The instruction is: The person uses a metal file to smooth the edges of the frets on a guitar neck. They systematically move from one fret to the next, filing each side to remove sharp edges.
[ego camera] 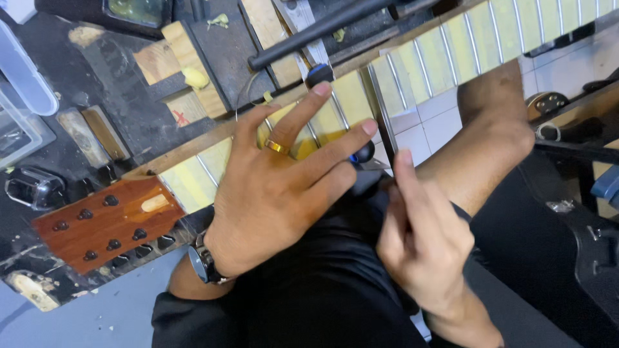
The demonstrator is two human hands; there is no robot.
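Observation:
A guitar neck (451, 45) lies slantwise across a dark workbench, with yellow tape between its metal frets. Its reddish wooden headstock (106, 222) points to the lower left. My left hand (284, 180), wearing a gold ring and a wristwatch, rests flat on the fretboard with its fingers spread. Two round black-and-blue knobs (319, 74) (364, 153) show at its fingertips; whatever joins them is hidden under the hand. My right hand (422, 241) hovers just below the neck, fingers curled and forefinger raised, with nothing visible in it.
Wooden blocks (193, 77) and a black rod (322, 29) lie on the bench behind the neck. Clear plastic boxes (19, 96) stand at the left edge. My bare knee (496, 129) and black clothing sit under the neck. A dark case (580, 245) is at the right, on a tiled floor.

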